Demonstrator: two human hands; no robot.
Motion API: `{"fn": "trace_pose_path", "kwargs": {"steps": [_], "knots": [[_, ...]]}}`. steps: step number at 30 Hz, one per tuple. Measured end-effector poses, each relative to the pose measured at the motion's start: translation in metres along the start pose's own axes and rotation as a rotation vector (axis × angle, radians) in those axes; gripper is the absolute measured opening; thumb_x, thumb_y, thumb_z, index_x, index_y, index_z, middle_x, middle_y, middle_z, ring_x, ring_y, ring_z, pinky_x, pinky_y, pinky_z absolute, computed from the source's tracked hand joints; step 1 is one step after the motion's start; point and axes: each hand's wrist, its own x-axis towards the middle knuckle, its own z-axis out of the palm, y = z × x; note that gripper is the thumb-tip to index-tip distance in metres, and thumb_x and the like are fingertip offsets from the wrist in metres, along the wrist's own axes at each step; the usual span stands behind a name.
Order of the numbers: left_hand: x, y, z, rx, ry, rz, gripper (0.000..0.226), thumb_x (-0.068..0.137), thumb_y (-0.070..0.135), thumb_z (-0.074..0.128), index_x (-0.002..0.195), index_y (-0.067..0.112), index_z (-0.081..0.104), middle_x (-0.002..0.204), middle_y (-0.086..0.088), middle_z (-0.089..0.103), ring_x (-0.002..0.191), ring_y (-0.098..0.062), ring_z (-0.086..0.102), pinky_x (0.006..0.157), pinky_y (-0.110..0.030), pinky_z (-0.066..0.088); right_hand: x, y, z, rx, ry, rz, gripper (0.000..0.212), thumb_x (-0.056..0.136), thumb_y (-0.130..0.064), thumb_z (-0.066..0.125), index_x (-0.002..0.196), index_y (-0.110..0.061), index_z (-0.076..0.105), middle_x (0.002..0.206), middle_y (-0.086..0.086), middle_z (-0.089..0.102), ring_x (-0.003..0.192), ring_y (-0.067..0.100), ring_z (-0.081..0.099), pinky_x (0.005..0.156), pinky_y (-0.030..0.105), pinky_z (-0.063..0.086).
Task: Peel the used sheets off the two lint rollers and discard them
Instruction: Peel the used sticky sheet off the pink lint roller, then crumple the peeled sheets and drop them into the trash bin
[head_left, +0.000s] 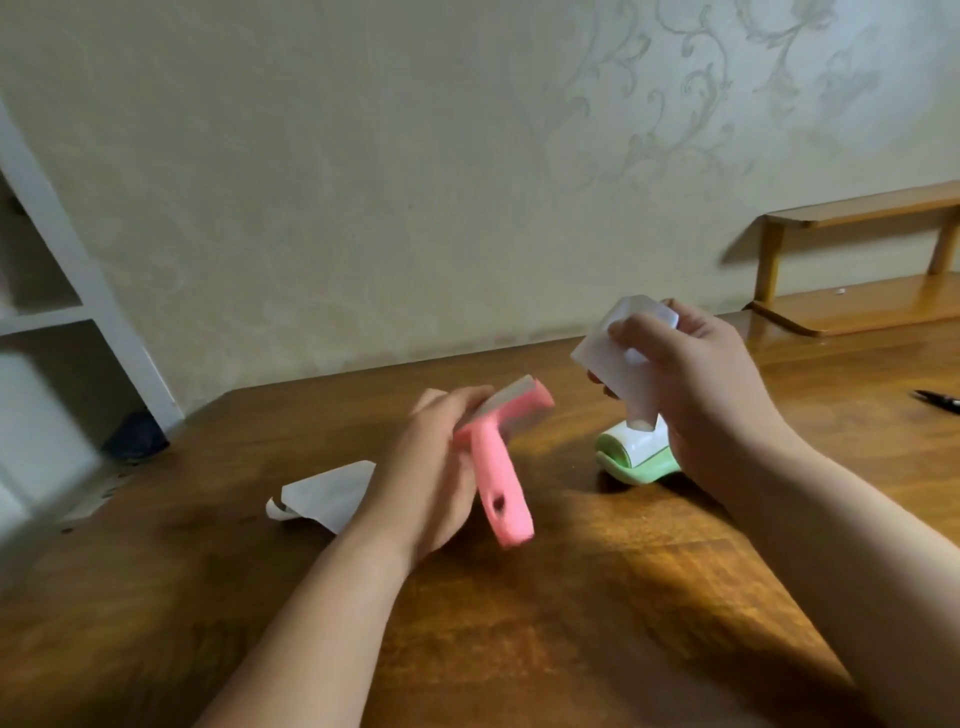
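Forearms enter from the bottom edge, both bare, over a brown wooden table (571, 623).

Left hand (431, 467): fingers curled round the head end of the pink lint roller (498, 467), gripping it. Roller is off the table and tilted, handle pointing down toward the camera, hanging hole visible near the handle's end. White roll edge shows at the top, just beside the fingertips. Frame is blurred here, so I can't tell the exact finger placement.

Right hand (711, 395): raised, pinching a white sheet (618, 358) between thumb and fingers. Sheet hangs down from the pinch. Its lower edge meets the white roll of the green lint roller (639, 457) in this view; can't tell if it's attached or just in front.

Green lint roller lies on the table, right of the pink one, under the right hand.

Loose peeled sheet (327, 493) lies crumpled on the table, left of the left wrist.

Black pen (937, 401) on the table at far right. Wooden riser shelf (857, 260) at back right, white shelf unit (62, 260) at left, patterned wall behind.
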Motion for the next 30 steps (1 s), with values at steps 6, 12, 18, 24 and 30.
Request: {"fn": "trace_pose_path", "kwargs": {"steps": [6, 12, 18, 24, 30], "knots": [[-0.005, 0.005, 0.008, 0.254, -0.101, -0.036, 0.057, 0.109, 0.004, 0.052, 0.15, 0.043, 0.054, 0.153, 0.014, 0.041, 0.136, -0.014, 0.049, 0.115, -0.032, 0.042, -0.002, 0.0, 0.0, 0.01, -0.024, 0.034, 0.024, 0.087, -0.024, 0.073, 0.104, -0.008, 0.072, 0.115, 0.031, 0.07, 0.099, 0.05, 0.073, 0.071, 0.047, 0.052], [-0.006, 0.008, -0.004, 0.318, -0.322, -0.108, 0.08, 0.104, 0.003, 0.058, 0.165, 0.051, 0.036, 0.171, 0.014, 0.031, 0.147, -0.02, 0.05, 0.115, -0.039, 0.054, 0.001, 0.003, 0.0, 0.09, -0.084, 0.079, 0.009, 0.095, -0.016, 0.072, 0.103, -0.012, 0.073, 0.12, 0.031, 0.069, 0.12, 0.057, 0.066, 0.087, 0.056, 0.057], [0.001, 0.004, -0.021, 0.235, -0.318, -0.099, 0.071, 0.109, 0.015, 0.053, 0.171, 0.044, 0.034, 0.182, 0.021, 0.023, 0.167, -0.007, 0.021, 0.13, -0.032, 0.021, 0.001, 0.006, 0.001, 0.12, -0.153, 0.071, 0.017, 0.099, -0.007, 0.066, 0.109, -0.017, 0.076, 0.108, 0.018, 0.078, 0.118, 0.052, 0.069, 0.097, 0.057, 0.059], [0.0, 0.009, -0.008, -0.189, -0.072, -0.028, 0.06, 0.103, 0.061, 0.054, 0.161, 0.044, 0.051, 0.16, 0.024, 0.056, 0.147, -0.002, 0.05, 0.118, -0.033, 0.042, -0.006, 0.01, 0.008, 0.118, -0.357, 0.08, 0.029, 0.099, 0.002, 0.055, 0.112, -0.006, 0.079, 0.119, 0.034, 0.072, 0.098, 0.038, 0.072, 0.09, 0.049, 0.053], [0.004, 0.012, 0.0, -0.509, -0.01, 0.106, 0.034, 0.105, 0.042, 0.073, 0.136, 0.028, 0.076, 0.126, 0.007, 0.082, 0.123, -0.014, 0.075, 0.111, -0.046, 0.058, -0.01, 0.019, 0.013, 0.062, -0.603, 0.081, 0.035, 0.097, -0.009, 0.051, 0.111, -0.018, 0.082, 0.113, 0.017, 0.082, 0.094, 0.023, 0.076, 0.076, 0.034, 0.06]]}}
